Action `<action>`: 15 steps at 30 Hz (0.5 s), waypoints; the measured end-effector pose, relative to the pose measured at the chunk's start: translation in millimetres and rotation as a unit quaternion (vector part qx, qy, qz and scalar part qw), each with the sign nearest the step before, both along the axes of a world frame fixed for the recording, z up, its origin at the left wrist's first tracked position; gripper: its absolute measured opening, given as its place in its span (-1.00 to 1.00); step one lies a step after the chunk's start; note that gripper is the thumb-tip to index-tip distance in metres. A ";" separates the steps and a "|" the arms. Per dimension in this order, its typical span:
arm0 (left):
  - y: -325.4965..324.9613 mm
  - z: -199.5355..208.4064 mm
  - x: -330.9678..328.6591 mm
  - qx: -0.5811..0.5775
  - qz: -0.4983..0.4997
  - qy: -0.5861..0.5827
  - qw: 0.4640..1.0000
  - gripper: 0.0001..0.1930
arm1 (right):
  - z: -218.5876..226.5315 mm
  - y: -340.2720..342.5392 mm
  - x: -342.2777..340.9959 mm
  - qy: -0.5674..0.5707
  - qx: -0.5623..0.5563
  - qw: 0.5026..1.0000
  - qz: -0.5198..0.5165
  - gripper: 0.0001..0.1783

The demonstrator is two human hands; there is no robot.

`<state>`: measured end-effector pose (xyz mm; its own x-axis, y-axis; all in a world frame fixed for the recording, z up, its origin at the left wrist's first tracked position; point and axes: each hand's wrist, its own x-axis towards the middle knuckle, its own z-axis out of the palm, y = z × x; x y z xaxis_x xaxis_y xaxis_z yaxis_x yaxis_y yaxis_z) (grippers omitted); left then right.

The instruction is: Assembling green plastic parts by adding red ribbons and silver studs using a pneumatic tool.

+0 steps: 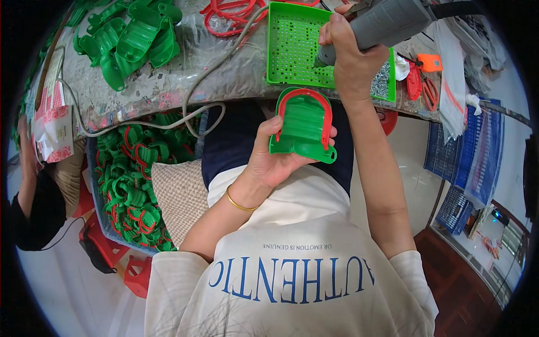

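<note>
My left hand (268,154) grips a green plastic shell (303,124) over my lap, near the table's edge. The shell has a ribbed hollow and a small loop at one lower corner. A red U-shaped strip (327,118) lies along its rim. With my right hand (359,67) I hold a grey electric screwdriver (390,22), its nose pointing down and left over a green perforated basket (270,48). Small metal screws (380,83) lie in the basket's right part, partly behind my wrist. The driver's tip is hard to make out.
Green shells (135,39) pile up at the table's far left, near red strips (224,17). A blue bin (92,185) of green and red pieces stands left of my lap. Red-handled scissors (430,94) lie at right. A grey cable (196,90) crosses the table. Another person's arm (27,168) shows far left.
</note>
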<state>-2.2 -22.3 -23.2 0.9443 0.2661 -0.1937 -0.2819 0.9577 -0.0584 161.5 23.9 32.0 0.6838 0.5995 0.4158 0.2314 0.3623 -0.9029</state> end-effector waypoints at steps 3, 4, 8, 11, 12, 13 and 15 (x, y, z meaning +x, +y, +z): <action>0.2 1.2 1.3 0.000 0.006 0.005 1.000 -0.26 | 2.0 -2.4 2.3 -0.007 0.001 1.000 0.001 -0.82; 0.4 1.0 0.6 0.000 0.010 0.011 1.000 -0.25 | 6.0 -5.1 3.5 0.007 0.009 1.000 0.012 -0.82; 0.1 -2.5 1.8 -0.008 0.016 0.000 1.000 -0.26 | 36.1 -16.2 -1.3 0.040 0.082 0.995 0.051 -0.81; 1.6 0.2 1.5 -0.003 0.021 0.003 1.000 -0.26 | 54.8 -33.5 -1.7 0.084 0.101 0.983 0.128 -0.82; 2.1 1.5 1.5 0.008 0.025 0.004 1.000 -0.26 | 59.4 -41.7 -2.4 0.064 0.104 0.974 0.190 -0.84; 2.4 1.9 1.6 0.020 0.029 0.006 0.999 -0.27 | 61.0 -49.3 -9.1 0.071 0.075 0.983 0.151 -0.81; 1.2 3.1 1.8 0.015 0.032 0.014 0.999 -0.28 | 60.2 -62.5 -19.0 0.070 0.067 0.981 0.165 -0.80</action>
